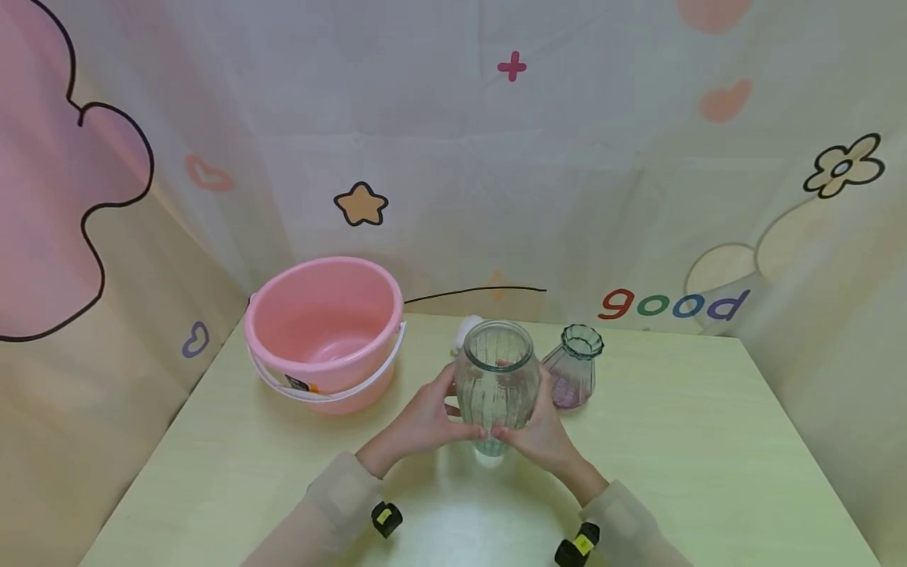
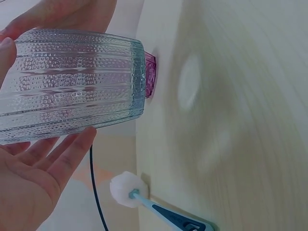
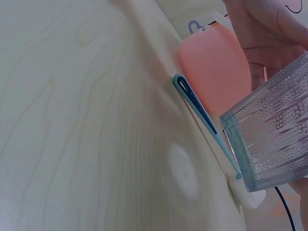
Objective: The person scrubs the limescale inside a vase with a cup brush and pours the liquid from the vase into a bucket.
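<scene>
A clear ribbed glass vase [image 1: 497, 394] is held upright between both hands, raised over the table, its base showing in both wrist views. My left hand [image 1: 431, 411] grips its left side, with the thumb across the front. From the right, my right hand [image 1: 544, 439] holds it the same way, the thumb tips close together. Behind the right hand stands a smaller glass vase [image 1: 575, 374] with a scalloped green rim and purplish body. A cleaning brush with a white head [image 2: 127, 189] and blue handle [image 3: 199, 108] lies behind the held vase, mostly hidden in the head view.
A pink bucket [image 1: 322, 315] with a white handle stands at the back left of the pale wooden table [image 1: 708, 457]. A printed curtain [image 1: 439, 157] hangs behind and along both sides.
</scene>
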`<state>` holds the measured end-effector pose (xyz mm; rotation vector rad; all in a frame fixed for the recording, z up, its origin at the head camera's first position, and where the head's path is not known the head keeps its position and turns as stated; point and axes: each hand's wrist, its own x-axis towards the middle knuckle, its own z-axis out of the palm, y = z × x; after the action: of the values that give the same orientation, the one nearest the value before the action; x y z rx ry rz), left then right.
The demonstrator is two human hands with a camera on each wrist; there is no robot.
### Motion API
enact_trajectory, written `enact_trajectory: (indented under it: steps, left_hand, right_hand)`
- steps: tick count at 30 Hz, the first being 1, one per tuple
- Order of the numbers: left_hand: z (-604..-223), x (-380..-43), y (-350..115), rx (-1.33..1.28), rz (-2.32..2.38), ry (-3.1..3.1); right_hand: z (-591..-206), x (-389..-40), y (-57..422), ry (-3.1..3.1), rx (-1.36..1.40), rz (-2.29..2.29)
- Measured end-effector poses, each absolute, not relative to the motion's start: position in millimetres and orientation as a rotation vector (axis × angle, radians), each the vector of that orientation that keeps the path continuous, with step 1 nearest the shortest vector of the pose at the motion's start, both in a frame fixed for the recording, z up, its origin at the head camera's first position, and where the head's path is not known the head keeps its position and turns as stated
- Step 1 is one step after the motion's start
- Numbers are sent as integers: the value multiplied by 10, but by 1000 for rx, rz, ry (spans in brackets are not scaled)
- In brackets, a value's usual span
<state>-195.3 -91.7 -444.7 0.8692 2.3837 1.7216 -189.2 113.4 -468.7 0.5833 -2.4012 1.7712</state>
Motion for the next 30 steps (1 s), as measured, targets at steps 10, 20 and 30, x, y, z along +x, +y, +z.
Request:
enact_trajectory:
  steps: [10, 20, 30]
  left_hand:
    - [-4429, -1893, -1003, 755, 1631, 2534]
    - [-4186, -1671, -1262, 668, 1689, 2632]
    - [-3778, -1494, -1556, 616, 1800, 2895]
  right_hand:
    - [-4670, -1895, 1111, -2396, 575, 1766]
    - [-4588, -1964, 1171, -2471, 474, 1716]
    - [-4571, -2029, 1171, -2433, 548, 1635]
